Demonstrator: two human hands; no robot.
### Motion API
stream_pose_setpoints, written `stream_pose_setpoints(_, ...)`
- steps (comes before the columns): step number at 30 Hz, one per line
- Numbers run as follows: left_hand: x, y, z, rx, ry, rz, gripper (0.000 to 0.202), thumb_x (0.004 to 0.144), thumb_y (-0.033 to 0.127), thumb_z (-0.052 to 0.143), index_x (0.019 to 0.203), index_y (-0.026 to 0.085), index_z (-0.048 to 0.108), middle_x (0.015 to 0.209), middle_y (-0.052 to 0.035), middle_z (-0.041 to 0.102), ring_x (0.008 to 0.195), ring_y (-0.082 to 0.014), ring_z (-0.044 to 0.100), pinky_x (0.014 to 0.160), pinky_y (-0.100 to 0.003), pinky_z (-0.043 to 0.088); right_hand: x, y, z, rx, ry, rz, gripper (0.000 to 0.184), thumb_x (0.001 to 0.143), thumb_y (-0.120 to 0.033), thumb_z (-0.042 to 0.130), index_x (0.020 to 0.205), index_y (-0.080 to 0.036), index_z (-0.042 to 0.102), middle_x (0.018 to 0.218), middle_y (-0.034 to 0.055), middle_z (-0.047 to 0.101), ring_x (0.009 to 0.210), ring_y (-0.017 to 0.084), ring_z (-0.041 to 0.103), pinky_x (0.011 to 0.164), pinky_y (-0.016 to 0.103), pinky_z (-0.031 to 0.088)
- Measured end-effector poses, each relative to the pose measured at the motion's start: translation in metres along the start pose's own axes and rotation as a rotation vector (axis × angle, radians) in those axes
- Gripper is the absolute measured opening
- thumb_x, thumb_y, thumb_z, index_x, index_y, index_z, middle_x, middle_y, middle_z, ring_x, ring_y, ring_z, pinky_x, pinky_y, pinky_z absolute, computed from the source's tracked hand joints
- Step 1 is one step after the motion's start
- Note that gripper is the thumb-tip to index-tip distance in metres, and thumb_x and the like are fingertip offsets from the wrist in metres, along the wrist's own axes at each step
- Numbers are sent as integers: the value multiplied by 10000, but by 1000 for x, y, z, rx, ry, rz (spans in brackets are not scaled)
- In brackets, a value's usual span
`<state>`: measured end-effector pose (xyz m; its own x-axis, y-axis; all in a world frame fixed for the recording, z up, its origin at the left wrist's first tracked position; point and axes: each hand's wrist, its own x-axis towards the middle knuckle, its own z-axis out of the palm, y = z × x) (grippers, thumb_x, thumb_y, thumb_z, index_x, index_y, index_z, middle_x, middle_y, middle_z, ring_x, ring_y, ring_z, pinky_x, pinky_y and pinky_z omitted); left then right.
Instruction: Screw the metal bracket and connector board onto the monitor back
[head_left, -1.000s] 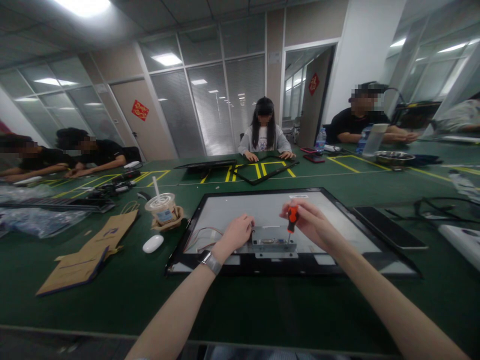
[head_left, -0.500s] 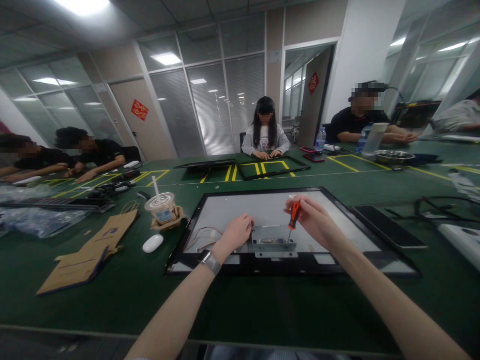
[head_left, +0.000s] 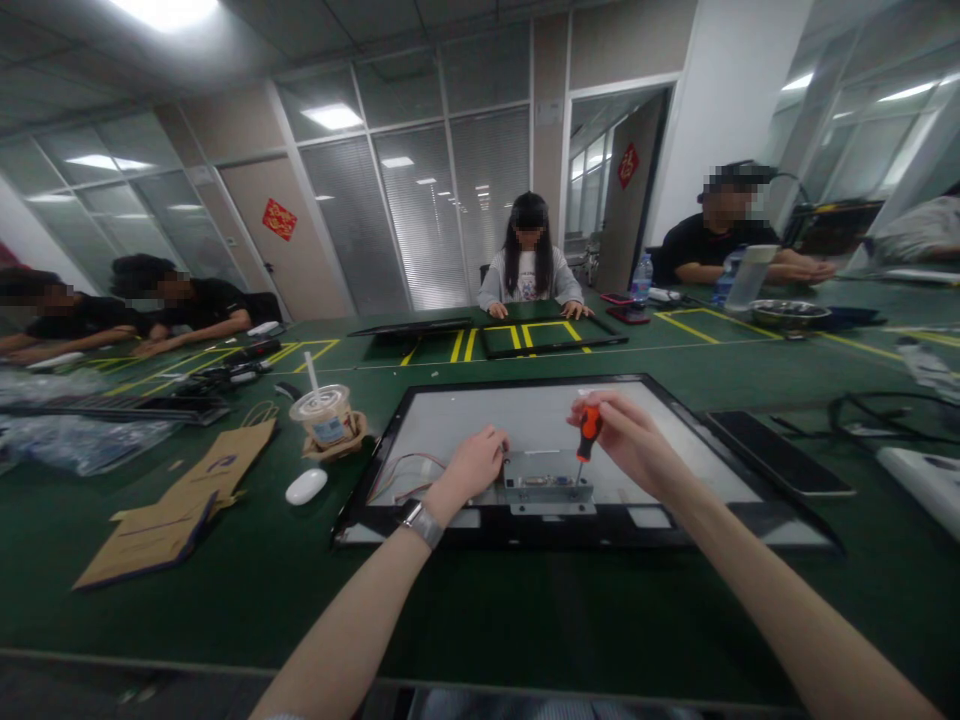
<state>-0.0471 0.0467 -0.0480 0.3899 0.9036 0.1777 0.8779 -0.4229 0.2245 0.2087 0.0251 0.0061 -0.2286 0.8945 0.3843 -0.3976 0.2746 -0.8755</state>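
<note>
In my right hand [head_left: 619, 425] is a screwdriver [head_left: 590, 430] with an orange and black handle, gripped by the fingers near its top. Its thin shaft points down, the tip at the right part of a metal bracket [head_left: 551, 507] with port sockets along it. My left hand [head_left: 472, 468], a watch on its wrist, has its fingers curled around the bracket's left end; the fingertips are partly hidden. Beneath both hands lies a display panel [head_left: 435, 410], a pale sheet in a black frame, flat on the green table [head_left: 247, 600].
Left of the panel are a lidded drink cup [head_left: 322, 415] in a cardboard holder, a white oval case [head_left: 306, 487] and a brown paper bag [head_left: 202, 490]. A dark phone-like slab [head_left: 780, 455] lies to the right. Across the table, a person [head_left: 531, 265] sits behind an empty black frame [head_left: 555, 350].
The screwdriver's handle has turned slightly in my right hand, its tip staying at the bracket. My left hand has not moved. Opposite, the person's hands have spread apart on the black frame.
</note>
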Motion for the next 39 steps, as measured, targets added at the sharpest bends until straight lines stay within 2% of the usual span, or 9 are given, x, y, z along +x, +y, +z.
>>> stream_pose_setpoints(4,-1,1,-2,-4,4,-5,256,990,142,385,1056,201,625,1074,-64,627,920,-188,624,849,-302,481,-2,1,0,-57,9,11,223,741,-455,851,877,-300,768,919,11,690,897,210,655,926,402,499)
stream_pose_setpoints(7,-1,1,-2,-9,9,-4,249,988,148,391,1052,202,626,1059,-62,627,920,-189,619,846,-297,481,-2,0,1,-60,-12,10,222,801,-479,797,933,-304,764,890,16,697,896,214,656,886,389,506)
stream_pose_setpoints(11,0,0,0,-12,9,1,250,982,146,393,1058,201,625,1055,-63,624,925,-192,619,860,-303,482,-2,-1,5,-15,-41,-10,211,837,-492,753,924,-300,754,893,22,699,874,220,655,931,429,503)
stream_pose_setpoints(16,0,-1,0,-13,10,5,260,983,146,383,1062,205,624,1067,-61,622,906,-188,621,842,-303,485,-2,0,7,-16,7,-17,210,760,-469,837,829,-287,757,919,-2,657,894,190,638,997,393,479)
stream_pose_setpoints(22,1,-1,1,1,6,7,248,980,141,393,1052,193,624,1064,-65,627,931,-191,621,860,-300,481,-1,0,3,-22,13,-33,231,816,-505,778,918,-299,754,858,16,693,871,207,642,872,373,512)
stream_pose_setpoints(26,0,-1,2,-2,8,11,248,981,140,392,1057,196,621,1065,-62,626,922,-188,621,849,-295,481,0,0,3,-42,-12,-51,205,826,-485,769,858,-283,753,912,27,694,918,214,648,916,384,504)
stream_pose_setpoints(30,0,-2,2,2,10,10,256,982,140,383,1059,202,619,1054,-58,623,900,-187,623,831,-298,484,-2,-1,2,-96,-9,-26,216,764,-474,827,842,-284,759,963,27,685,943,220,649,953,412,503)
stream_pose_setpoints(35,1,-2,2,6,1,1,252,986,150,387,1067,202,620,1074,-58,623,916,-188,626,834,-298,484,-2,0,2,-121,-46,-5,306,859,-519,719,1059,-288,737,925,45,720,935,237,672,884,409,524)
stream_pose_setpoints(39,0,0,0,11,-4,-1,252,988,151,388,1076,198,619,1075,-63,621,923,-190,625,841,-302,482,0,0,4,-111,-54,-64,251,898,-521,671,988,-290,713,954,40,734,941,233,687,897,411,523)
